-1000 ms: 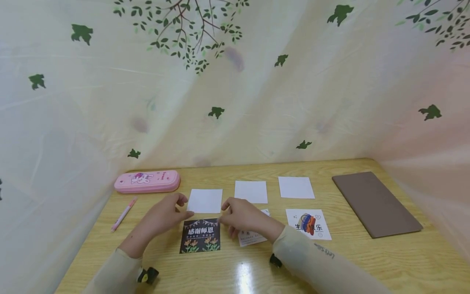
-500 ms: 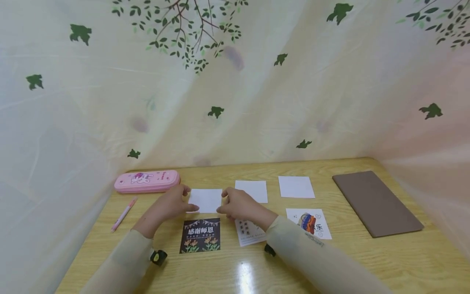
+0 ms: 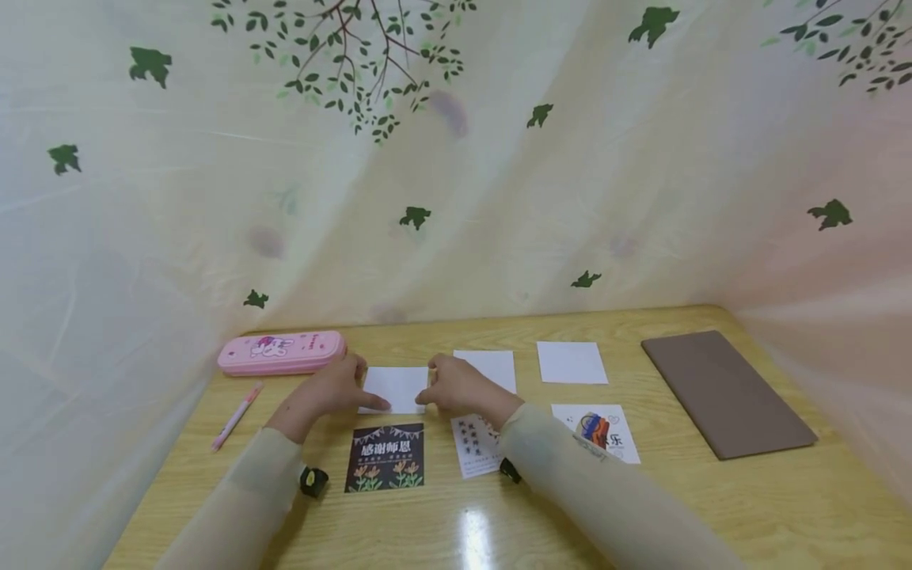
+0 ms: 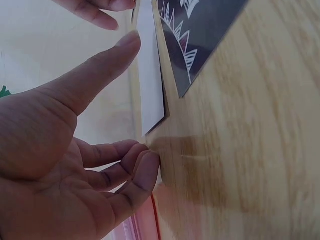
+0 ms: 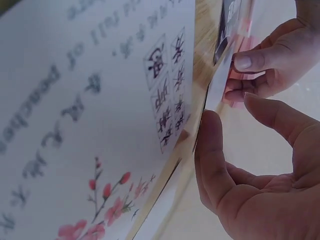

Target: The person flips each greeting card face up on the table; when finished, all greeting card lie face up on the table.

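Observation:
A blank white card point(image 3: 396, 388) lies on the table between my two hands. My left hand point(image 3: 331, 389) is at its left edge, with the thumb stretched over the card and the other fingertips bent down to the table beside it. My right hand point(image 3: 459, 386) is at its right edge. In the right wrist view, the fingers point(image 5: 212, 145) are at that edge and the thumb point(image 5: 270, 115) stands apart from them. Directly below the white card is a black card point(image 3: 385, 457) with flowers and writing. Under my right wrist lies a card with flowers and writing point(image 3: 476, 451).
Two more blank white cards, one in the middle point(image 3: 492, 370) and one to the right point(image 3: 572, 362), share the back row. A colourful printed card point(image 3: 602, 431) lies at right. Farther right is a brown notebook point(image 3: 727, 393). A pink pencil case point(image 3: 283, 354) and pink pen point(image 3: 237, 417) lie at left.
Both hands have moved up from the black card's upper corners to the sides of the blank white card. My left thumb now reaches over it. The cards have stayed put.

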The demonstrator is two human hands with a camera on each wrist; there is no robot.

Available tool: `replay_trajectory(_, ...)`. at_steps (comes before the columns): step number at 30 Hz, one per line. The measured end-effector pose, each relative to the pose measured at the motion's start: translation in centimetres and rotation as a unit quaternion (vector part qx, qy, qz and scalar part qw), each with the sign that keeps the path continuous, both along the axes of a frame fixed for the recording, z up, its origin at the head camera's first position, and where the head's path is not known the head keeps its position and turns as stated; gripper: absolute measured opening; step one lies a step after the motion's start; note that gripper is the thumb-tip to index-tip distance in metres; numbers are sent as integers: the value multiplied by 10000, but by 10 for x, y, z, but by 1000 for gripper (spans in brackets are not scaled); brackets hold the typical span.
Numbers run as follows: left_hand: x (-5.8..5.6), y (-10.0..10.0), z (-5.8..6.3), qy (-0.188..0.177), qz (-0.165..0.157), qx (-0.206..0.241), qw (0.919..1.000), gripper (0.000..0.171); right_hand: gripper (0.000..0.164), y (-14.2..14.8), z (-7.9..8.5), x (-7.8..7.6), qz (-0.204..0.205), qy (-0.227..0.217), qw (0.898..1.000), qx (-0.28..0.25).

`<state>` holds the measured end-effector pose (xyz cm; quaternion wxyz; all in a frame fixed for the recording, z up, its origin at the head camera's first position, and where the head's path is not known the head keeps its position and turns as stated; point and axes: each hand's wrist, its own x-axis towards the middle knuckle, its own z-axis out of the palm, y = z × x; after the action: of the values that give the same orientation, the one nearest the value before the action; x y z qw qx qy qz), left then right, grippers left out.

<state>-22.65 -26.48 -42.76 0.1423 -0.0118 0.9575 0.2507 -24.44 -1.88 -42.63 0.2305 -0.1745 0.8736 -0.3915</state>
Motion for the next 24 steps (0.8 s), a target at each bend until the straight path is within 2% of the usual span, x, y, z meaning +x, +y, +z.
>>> replay_trajectory(6, 0, -2, 3, -114, -128, -76, 9998, 109, 77, -3, -2, -8, 49, 11, 9998, 173)
replay_trajectory(17, -5, -9, -6, -90, -226, 137, 9996, 112, 41, -9, -6, -13, 164, 262, 9981, 542)
replay_trajectory(20, -6, -10, -6, -76, -239, 125, 9996, 110, 43, -10, -5, -13, 187, 304, 9979, 540)
replay_trajectory(24, -7, -10, -5, -133, -257, 99, 9995, 108, 54, -11, -6, -12, 195, 309, 9978, 559)
